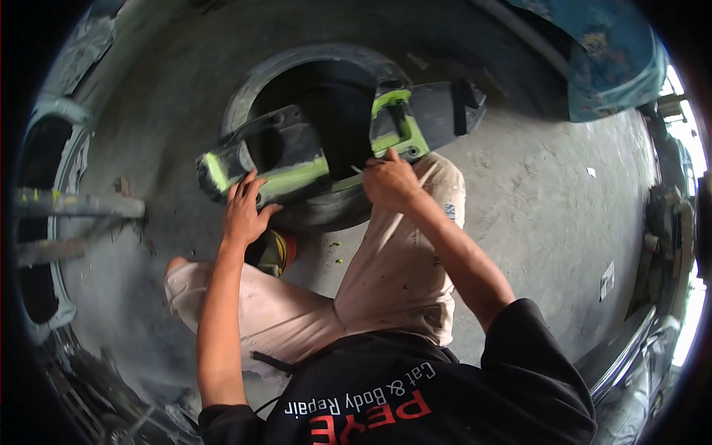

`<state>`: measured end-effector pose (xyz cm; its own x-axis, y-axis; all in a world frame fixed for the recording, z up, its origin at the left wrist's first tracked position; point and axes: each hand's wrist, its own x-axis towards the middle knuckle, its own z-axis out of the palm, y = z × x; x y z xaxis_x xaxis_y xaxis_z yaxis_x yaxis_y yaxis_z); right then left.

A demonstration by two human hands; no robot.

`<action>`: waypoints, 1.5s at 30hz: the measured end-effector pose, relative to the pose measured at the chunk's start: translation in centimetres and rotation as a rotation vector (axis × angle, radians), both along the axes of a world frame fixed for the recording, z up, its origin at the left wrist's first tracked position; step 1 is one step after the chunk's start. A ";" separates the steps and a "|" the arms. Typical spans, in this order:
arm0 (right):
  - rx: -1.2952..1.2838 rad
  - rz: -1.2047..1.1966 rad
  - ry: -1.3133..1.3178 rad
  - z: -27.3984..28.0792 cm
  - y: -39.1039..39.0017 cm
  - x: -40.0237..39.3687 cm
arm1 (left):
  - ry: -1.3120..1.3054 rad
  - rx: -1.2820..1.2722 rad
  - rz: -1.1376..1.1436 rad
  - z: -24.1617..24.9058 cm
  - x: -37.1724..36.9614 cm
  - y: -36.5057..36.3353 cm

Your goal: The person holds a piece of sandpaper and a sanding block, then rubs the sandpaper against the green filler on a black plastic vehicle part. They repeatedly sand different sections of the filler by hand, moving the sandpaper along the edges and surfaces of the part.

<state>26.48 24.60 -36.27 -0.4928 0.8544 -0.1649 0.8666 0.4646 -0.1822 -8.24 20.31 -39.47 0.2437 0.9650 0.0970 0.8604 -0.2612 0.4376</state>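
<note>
A long dark car body part (297,176) with yellow-green filler smeared on it lies across a tyre (256,78) on the floor. It has large openings, and the tyre's dark hollow shows behind it. My left hand (247,213) rests on the left section's lower edge, fingers spread over the green strip. Over the right section's lower corner, my right hand (391,182) is closed, fingers bent. A thin pale tip (357,169) sticks out on its left side; the rest is hidden in the grip.
A round yellow-and-red container (282,251) stands by my left knee, partly hidden. Green crumbs lie on the concrete floor (534,222). A blue cloth-covered thing (615,67) stands at the upper right. Grey door-like panels (61,215) and a pipe-like leg (96,204) are at the left.
</note>
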 end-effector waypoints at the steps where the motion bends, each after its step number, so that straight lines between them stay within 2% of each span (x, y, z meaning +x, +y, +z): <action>1: -0.039 0.007 0.037 0.5 0.0 0.5 | 0.009 0.009 0.004 0.0 0.0 0.0; 3: 0.024 -0.029 0.134 1.2 -0.6 0.9 | 0.002 -0.030 0.051 0.0 0.1 -0.1; 5: 0.024 -0.039 0.131 -0.7 0.5 0.3 | 0.030 -0.008 0.034 0.0 0.1 0.0; 9: -0.049 -0.062 -0.041 0.0 1.2 -0.7 | 0.032 -0.023 0.044 0.0 0.0 0.0; 11: -0.031 0.011 0.127 0.9 0.7 0.9 | 0.037 -0.027 0.058 0.1 0.1 -0.1; 13: -0.062 -0.034 0.200 1.1 0.6 1.0 | 0.058 -0.017 0.059 -0.1 0.2 -0.1; 16: -0.028 0.061 0.187 -0.1 0.8 -0.3 | 0.048 -0.010 0.058 -0.3 0.1 0.0; 19: -0.078 0.050 0.203 -1.7 1.0 -2.5 | 0.061 0.009 0.061 -0.1 0.2 -0.2; 20: -0.086 0.244 0.152 -1.3 1.7 -1.5 | 0.040 -0.006 0.064 -0.1 0.2 -0.1; 21: -0.089 0.250 0.152 -0.5 1.9 -0.5 | 0.019 -0.024 0.070 -0.1 0.2 -0.2; 24: -0.224 -0.004 0.206 2.2 2.1 0.6 | 0.047 0.006 0.069 -0.5 0.1 -0.2; 27: -0.160 0.061 0.150 0.8 1.8 -1.7 | 0.069 0.029 0.063 -0.8 0.0 -0.1; 28: -0.329 0.061 0.087 1.5 2.3 -3.5 | 0.064 0.012 0.068 -0.7 0.0 -0.1; 31: -0.255 0.151 0.131 2.8 2.6 -2.3 | 0.057 0.009 0.068 -0.5 0.0 -0.1; 32: -0.407 0.030 0.240 3.6 3.2 -1.4 | 0.057 0.006 0.073 -0.6 0.1 -0.3; 35: -0.368 0.030 0.164 2.6 4.0 1.2 | 0.066 0.003 0.075 -0.8 0.0 -0.2; 36: -0.332 0.093 0.019 3.1 4.1 0.5 | 0.073 0.002 0.081 -0.8 0.1 -0.2; 37: -0.331 0.091 0.018 2.0 4.3 -0.1 | 0.083 0.003 0.085 -0.8 0.1 -0.1; 39: -0.145 0.430 -0.067 -0.8 4.6 -1.8 | 0.060 0.018 0.072 -0.6 0.3 -0.3; 40: -0.340 0.240 -0.101 1.3 4.2 -3.0 | 0.040 0.039 0.067 -0.5 0.2 -0.2; 41: -0.340 0.240 -0.097 3.0 4.1 -2.9 | 0.043 0.039 0.066 -0.5 0.1 -0.1; 43: -0.468 0.094 0.072 5.1 4.4 -1.1 | 0.053 -0.013 0.080 -0.7 0.0 -0.1; 44: -0.271 0.266 -0.047 2.4 5.3 0.8 | 0.053 -0.010 0.086 -0.7 0.0 0.0; 45: -0.272 0.270 -0.049 1.9 5.4 0.6 | 0.063 0.002 0.082 -0.8 0.0 0.0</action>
<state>27.11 30.04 -34.36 -0.6798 0.6169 -0.3966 0.7305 0.6175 -0.2917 -8.23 20.34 -40.24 0.1697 0.9817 0.0864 0.9046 -0.1899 0.3817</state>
